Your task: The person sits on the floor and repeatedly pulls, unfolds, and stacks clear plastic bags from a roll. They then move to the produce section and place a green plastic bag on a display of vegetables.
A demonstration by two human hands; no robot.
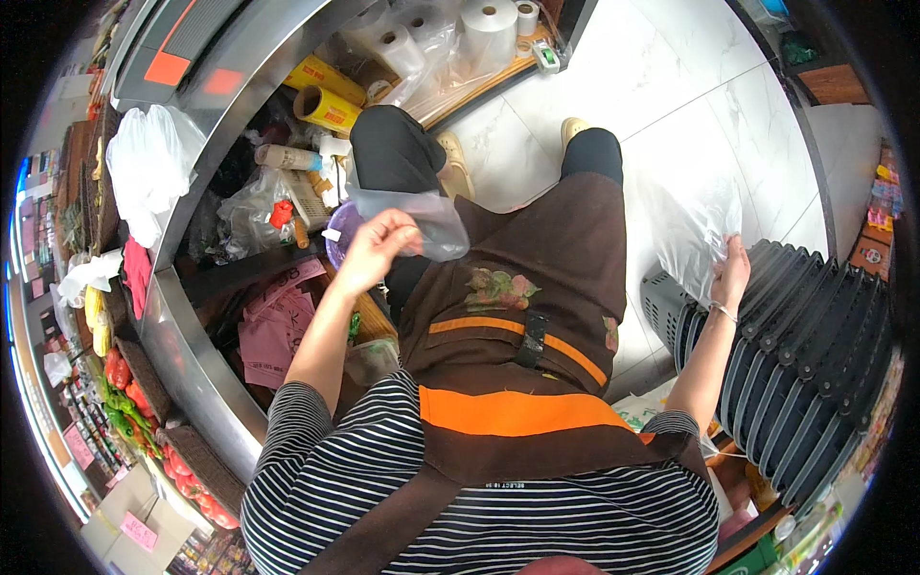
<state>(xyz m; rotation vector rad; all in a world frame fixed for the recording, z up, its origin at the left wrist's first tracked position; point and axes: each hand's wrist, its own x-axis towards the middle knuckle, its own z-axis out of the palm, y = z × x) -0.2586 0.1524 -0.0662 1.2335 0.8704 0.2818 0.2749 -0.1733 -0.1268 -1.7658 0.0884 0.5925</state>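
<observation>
My left hand pinches a small translucent plastic bag or sheet between thumb and fingers, above the brown apron on my lap. Held out to the right, my right hand grips a clear plastic bag, which hangs over the pale floor beside the stacked black baskets. Its lower outline is hard to make out against the bright tiles. Just beyond my left hand stands a purple bin, partly hidden by the hand and the plastic.
Plastic rolls and yellow cling-film tubes fill the shelf ahead. White carrier bags hang at the steel counter edge. Pink paper signs lie under it. Nested black shopping baskets stand on my right. Tomatoes sit far left.
</observation>
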